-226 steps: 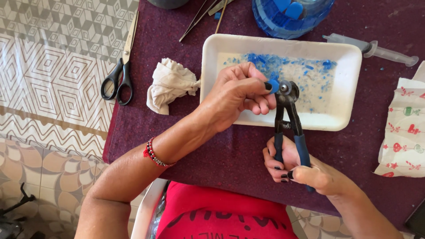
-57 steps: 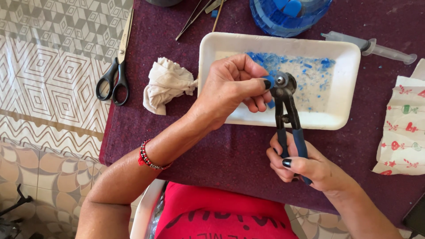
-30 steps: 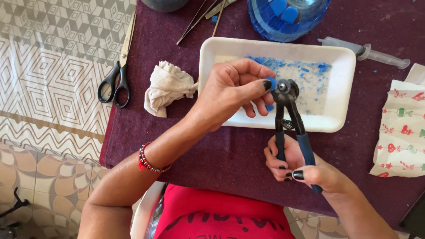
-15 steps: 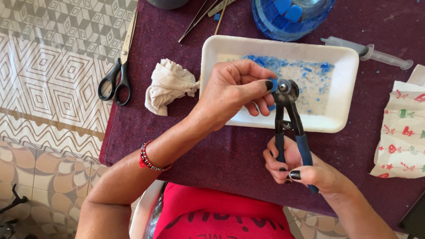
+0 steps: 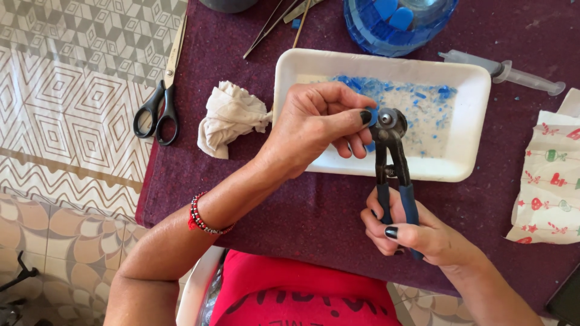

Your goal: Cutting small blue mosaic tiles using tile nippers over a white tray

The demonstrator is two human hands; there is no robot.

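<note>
Nipping a small blue tile piece over the white tray; left hand in closed grip feeding it into wheeled nippers; right hand clasping handles; next calling for a steady squeeze.

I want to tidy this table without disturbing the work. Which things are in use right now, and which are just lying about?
In use:
left hand pinching a small blue piece
right hand squeezing blue-handled nippers
white tray of blue chips, under the nippers

Lying about:
scissors
crumpled cloth
syringe
patterned paper
blue bowl
</note>
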